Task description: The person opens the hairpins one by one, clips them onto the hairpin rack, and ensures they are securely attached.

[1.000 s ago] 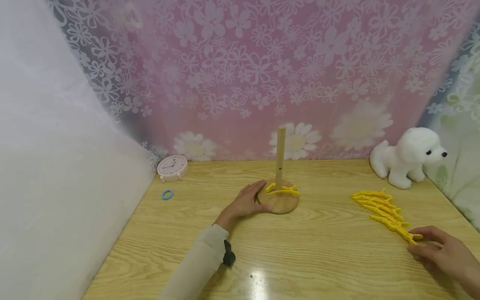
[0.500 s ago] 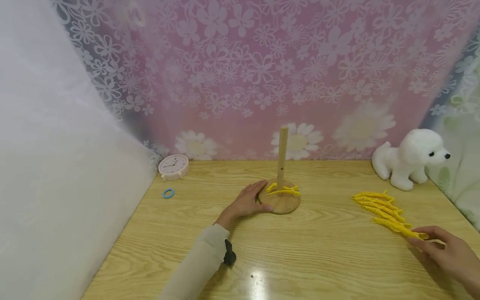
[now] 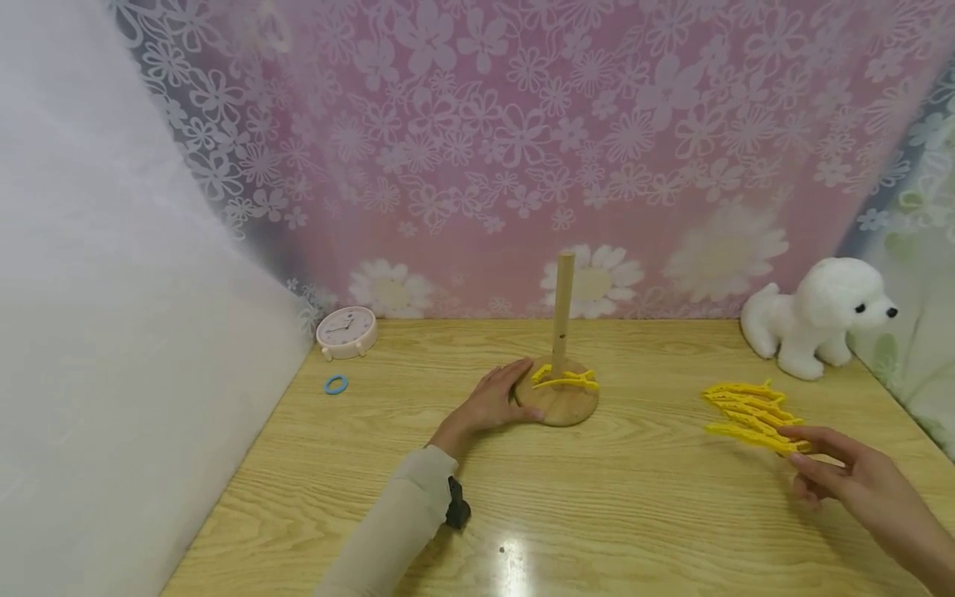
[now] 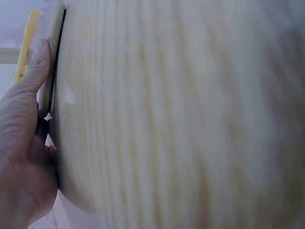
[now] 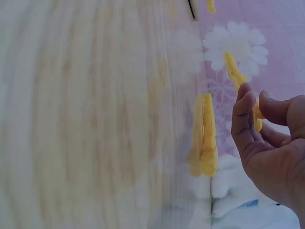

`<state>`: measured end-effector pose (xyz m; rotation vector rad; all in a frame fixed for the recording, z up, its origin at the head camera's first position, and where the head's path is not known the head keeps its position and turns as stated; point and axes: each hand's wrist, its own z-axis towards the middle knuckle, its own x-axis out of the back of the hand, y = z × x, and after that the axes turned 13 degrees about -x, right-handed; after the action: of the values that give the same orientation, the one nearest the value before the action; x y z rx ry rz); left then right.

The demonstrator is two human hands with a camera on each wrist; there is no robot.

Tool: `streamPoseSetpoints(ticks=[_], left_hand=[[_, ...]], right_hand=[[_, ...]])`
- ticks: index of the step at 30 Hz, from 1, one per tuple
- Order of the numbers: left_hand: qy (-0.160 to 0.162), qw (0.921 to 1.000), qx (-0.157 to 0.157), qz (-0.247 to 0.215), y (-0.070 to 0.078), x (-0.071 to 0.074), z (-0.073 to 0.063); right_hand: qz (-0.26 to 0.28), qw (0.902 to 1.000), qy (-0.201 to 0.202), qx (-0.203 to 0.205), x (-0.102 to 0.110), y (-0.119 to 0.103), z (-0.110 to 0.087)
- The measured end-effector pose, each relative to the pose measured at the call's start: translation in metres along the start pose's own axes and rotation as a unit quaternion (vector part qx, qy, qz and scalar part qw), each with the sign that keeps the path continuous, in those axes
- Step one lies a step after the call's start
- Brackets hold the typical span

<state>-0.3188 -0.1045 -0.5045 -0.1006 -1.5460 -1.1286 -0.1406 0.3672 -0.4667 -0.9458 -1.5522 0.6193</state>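
Observation:
A wooden stand (image 3: 563, 311) rises from a round base (image 3: 563, 410) mid-table. One yellow hair clip (image 3: 570, 381) lies across that base by the post's foot. My left hand (image 3: 488, 404) grips the base's left edge, thumb at the near side; in the left wrist view the thumb (image 4: 39, 64) rests along the rim. On the right, my right hand (image 3: 858, 477) pinches another yellow hair clip (image 5: 233, 71) between thumb and fingers, raised off the table. Just beyond it lie several more yellow hair clips (image 3: 742, 398), seen edge-on in the right wrist view.
At the back left stand a pale pink clock (image 3: 346, 332) and a small blue ring (image 3: 336, 385). A white plush dog (image 3: 809, 315) sits at the back right. Behind the wooden table (image 3: 634, 514) hangs a pink flowered curtain (image 3: 485, 166).
My right hand has lifted the nearest hair clip off the table and moved it left and away from me. The left hand stays on the base.

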Motion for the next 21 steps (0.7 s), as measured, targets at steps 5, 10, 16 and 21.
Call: streamPoseSetpoints(ticks=[5,10,16,21], left_hand=[[0.0,1.0,0.003,0.004,-0.002,-0.001,0.001],[-0.001,1.0,0.005,0.005,-0.003,-0.001,0.001],[-0.005,1.0,0.004,0.004,-0.003,-0.001,0.001],[-0.003,1.0,0.003,0.0,-0.001,0.001,0.001]], right_hand=[[0.028,0.9987,-0.013,0.041,-0.008,-0.011,0.005],[0.018,0.9989,0.011,0.042,-0.017,-0.029,0.015],[0.005,0.9979,0.043,0.049,-0.028,-0.049,0.031],[0.021,0.9957,0.056,0.071,-0.04,-0.061,0.043]])
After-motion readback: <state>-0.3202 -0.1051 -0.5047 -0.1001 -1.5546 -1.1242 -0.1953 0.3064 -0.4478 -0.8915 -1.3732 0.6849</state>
